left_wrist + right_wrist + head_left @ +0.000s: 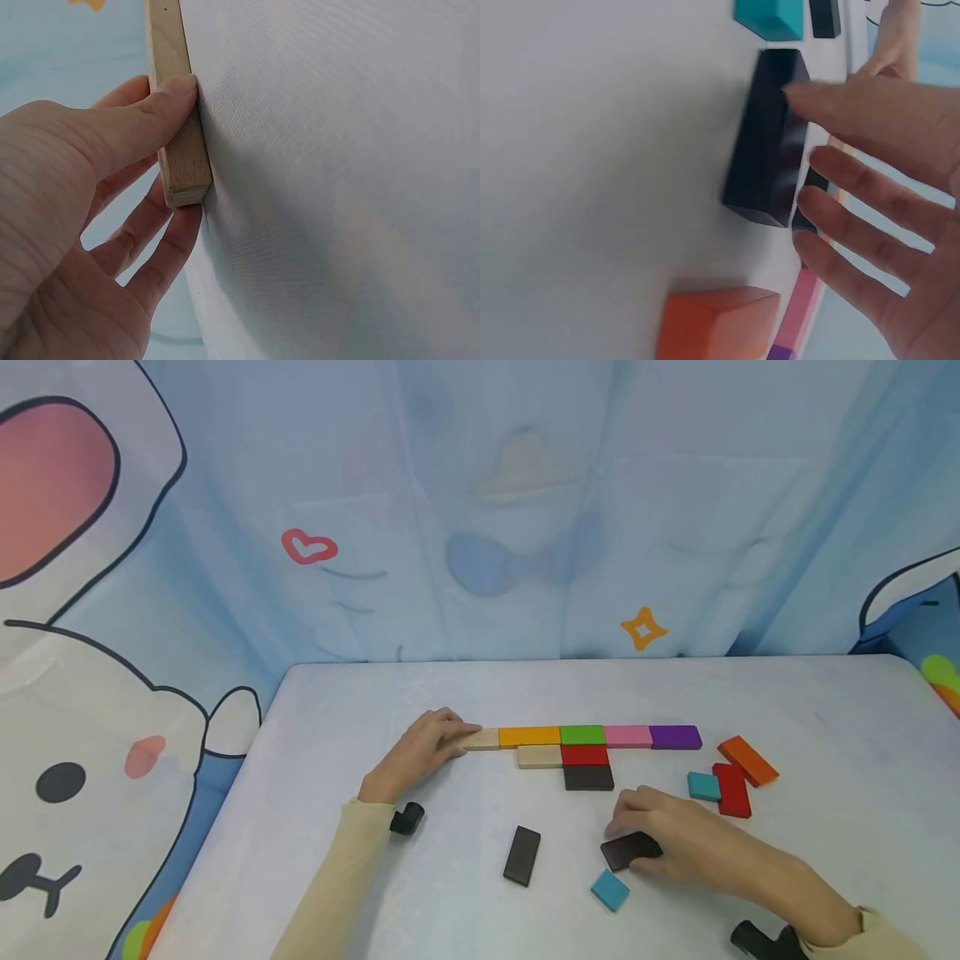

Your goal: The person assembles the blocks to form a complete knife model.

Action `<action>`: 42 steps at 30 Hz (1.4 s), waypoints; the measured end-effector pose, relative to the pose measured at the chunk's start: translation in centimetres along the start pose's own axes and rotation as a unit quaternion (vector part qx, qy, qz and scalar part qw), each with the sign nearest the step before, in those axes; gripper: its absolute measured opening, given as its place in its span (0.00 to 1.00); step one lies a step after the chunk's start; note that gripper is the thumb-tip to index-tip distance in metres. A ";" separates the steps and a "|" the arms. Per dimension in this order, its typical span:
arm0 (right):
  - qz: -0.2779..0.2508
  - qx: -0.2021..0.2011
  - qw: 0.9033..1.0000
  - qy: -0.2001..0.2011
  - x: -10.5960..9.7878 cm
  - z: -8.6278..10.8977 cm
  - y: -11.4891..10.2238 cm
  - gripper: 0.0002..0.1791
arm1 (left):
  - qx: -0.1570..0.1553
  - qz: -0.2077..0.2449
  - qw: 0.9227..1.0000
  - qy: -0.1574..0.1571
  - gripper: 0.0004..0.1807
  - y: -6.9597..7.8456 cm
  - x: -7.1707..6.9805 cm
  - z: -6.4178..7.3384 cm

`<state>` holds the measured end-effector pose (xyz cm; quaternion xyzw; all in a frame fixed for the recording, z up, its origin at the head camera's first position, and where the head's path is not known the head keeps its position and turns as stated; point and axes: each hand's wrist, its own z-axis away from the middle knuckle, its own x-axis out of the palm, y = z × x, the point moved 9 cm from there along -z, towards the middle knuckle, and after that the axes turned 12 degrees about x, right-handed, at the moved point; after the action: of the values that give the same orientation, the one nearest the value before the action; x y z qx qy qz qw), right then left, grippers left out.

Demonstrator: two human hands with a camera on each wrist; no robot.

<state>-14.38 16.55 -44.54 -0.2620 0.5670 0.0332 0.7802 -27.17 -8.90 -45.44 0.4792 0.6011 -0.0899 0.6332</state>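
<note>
Taking the green block (582,735) as the landmark, the arrangement looks partly laid. Its far row seems joined up: the yellow block (529,737) and then the end wooden block (482,739) run off to the green block's left, while the pink block (628,737) and the purple block (676,737) run off to its right. Directly on the near side of the green block sits the red block (584,756), and beyond that, nearer the person, the black block (588,777). The short wooden block (539,757) lies near-left of the green block, against the red one.

The left hand (422,753), well left of the green block, pinches the end wooden block between thumb and fingers. The right hand (686,839), near-right of the green block, grips the dark block (628,850) with thumb and fingers; motion blur makes it hard to say whether that piece is clear of the table (360,693).

What appears left over is the dark block plus five loose pieces. Off to the right of the green block (a small huddle) are the orange block (748,762), the loose red block (732,791) and the far teal block (703,787); well to its near side lie the loose black block (521,856) and the near teal block (610,890).
</note>
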 end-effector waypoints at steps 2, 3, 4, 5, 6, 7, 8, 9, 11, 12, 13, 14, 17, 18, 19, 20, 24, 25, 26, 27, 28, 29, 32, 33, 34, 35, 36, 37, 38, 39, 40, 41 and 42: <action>-0.012 -0.001 1.000 -0.023 0.6 0.3 0.2 0.22 | -0.002 0.000 1.000 -0.001 0.22 0.0 0.0 0.0; -0.017 -0.003 0.999 -0.029 0.8 0.4 0.3 0.22 | -0.003 0.002 1.000 -0.001 0.22 -0.1 0.0 0.0; -0.019 -0.006 0.999 -0.031 1.0 0.5 0.3 0.22 | -0.003 0.001 1.000 -0.002 0.22 -0.1 0.0 0.0; -0.019 -0.011 0.999 -0.030 1.1 0.7 0.3 0.22 | -0.004 0.001 1.000 -0.002 0.22 -0.1 0.0 0.0; -0.015 -0.015 0.999 -0.028 1.2 0.8 0.3 0.22 | -0.005 0.002 1.000 -0.002 0.22 -0.1 0.0 0.0; -0.010 -0.020 0.999 -0.024 1.3 0.9 0.3 0.21 | -0.005 0.003 1.000 -0.002 0.22 0.0 0.0 0.0; -0.005 -0.024 0.999 -0.020 1.4 1.0 0.3 0.21 | -0.006 0.004 1.000 -0.002 0.22 0.0 0.0 -0.1; 0.000 -0.028 0.999 -0.018 1.5 1.1 0.2 0.21 | -0.006 0.005 1.000 -0.001 0.22 0.0 0.0 -0.1; 0.007 -0.030 0.999 -0.017 1.7 1.2 0.3 0.22 | -0.010 0.006 1.000 -0.003 0.22 -0.1 0.0 0.0; 0.009 -0.030 0.999 -0.017 1.8 1.3 0.3 0.22 | -0.012 0.006 1.000 -0.003 0.22 -0.1 0.1 0.0; 0.010 -0.031 0.999 -0.015 1.9 1.3 0.4 0.22 | -0.014 0.005 1.000 -0.003 0.22 -0.1 0.1 0.0; 0.010 -0.030 0.999 -0.014 2.0 1.4 0.4 0.22 | -0.015 0.005 1.000 -0.003 0.22 -0.1 0.1 0.0; 0.008 -0.021 1.000 -0.015 2.1 1.5 0.8 0.22 | -0.019 0.005 1.000 -0.003 0.22 -0.1 0.1 0.1; 0.007 -0.017 1.000 -0.016 2.2 1.5 0.9 0.22 | -0.019 0.007 1.000 -0.002 0.22 -0.1 0.1 0.1; 0.007 -0.012 1.000 -0.014 2.1 1.5 1.0 0.22 | -0.018 0.007 1.000 -0.001 0.22 -0.1 0.1 0.1; 0.007 -0.007 1.000 -0.013 2.1 1.5 1.0 0.22 | -0.017 0.009 1.000 0.000 0.22 -0.1 0.0 0.1; 0.016 0.001 1.000 0.006 1.3 1.1 0.9 0.22 | -0.011 0.010 1.000 0.003 0.22 0.0 0.0 0.0; 0.017 0.000 1.000 0.013 1.0 0.9 0.7 0.22 | -0.010 0.009 1.000 0.003 0.22 0.0 0.0 0.0; 0.017 -0.001 1.000 0.021 0.7 0.6 0.5 0.22 | -0.010 0.010 1.000 0.003 0.22 0.0 -0.1 0.0; 0.018 -0.005 0.999 0.031 0.3 0.4 0.2 0.22 | -0.011 0.010 1.000 0.003 0.22 0.0 -0.1 0.0; 0.016 -0.007 0.999 0.041 -0.2 0.0 -0.1 0.22 | -0.012 0.010 1.000 0.004 0.22 -0.1 -0.1 0.0; 0.015 -0.011 0.998 0.052 -0.6 -0.3 -0.5 0.23 | -0.013 0.010 1.000 0.003 0.22 -0.1 -0.1 0.0; 0.006 -0.023 0.996 0.083 -2.0 -1.5 -1.5 0.23 | -0.014 0.009 1.000 0.003 0.22 -0.1 -0.1 0.0; 0.005 -0.029 0.995 0.093 -2.4 -2.0 -1.9 0.23 | -0.014 0.008 1.000 0.002 0.22 -0.1 -0.1 0.0; 0.004 -0.031 0.994 0.101 -2.8 -2.5 -2.3 0.23 | -0.015 0.007 1.000 0.002 0.22 -0.1 0.0 0.0; 0.002 -0.033 0.994 0.107 -3.0 -3.0 -2.6 0.23 | -0.015 0.006 1.000 0.001 0.22 -0.1 0.0 0.0; -0.003 -0.037 0.993 0.113 -3.3 -3.5 -3.0 0.23 | -0.016 0.004 1.000 0.001 0.22 -0.1 0.0 0.0; -0.007 -0.039 0.992 0.116 -3.5 -4.1 -3.3 0.22 | -0.018 0.003 1.000 0.001 0.22 -0.1 0.0 0.0; -0.011 -0.044 0.992 0.121 -3.6 -4.6 -3.6 0.22 | -0.019 0.003 1.000 0.001 0.22 -0.1 0.0 0.0; -0.015 -0.049 0.991 0.125 -3.7 -5.1 -3.9 0.21 | -0.020 0.002 1.000 0.001 0.22 -0.1 0.0 0.0; -0.018 -0.052 0.990 0.128 -3.7 -5.6 -4.2 0.21 | -0.022 0.001 1.000 0.001 0.22 -0.1 0.0 0.0; -0.021 -0.055 0.990 0.130 -3.7 -6.0 -4.4 0.20 | -0.024 0.000 1.000 0.000 0.22 -0.1 0.0 0.0; -0.022 -0.059 0.989 0.133 -3.6 -6.5 -4.6 0.20 | -0.025 -0.001 1.000 0.000 0.22 -0.1 0.0 0.0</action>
<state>-19.66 10.57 -40.96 -0.3216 0.6571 0.0143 0.6816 -27.21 -8.94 -45.46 0.4628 0.6031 -0.0754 0.6453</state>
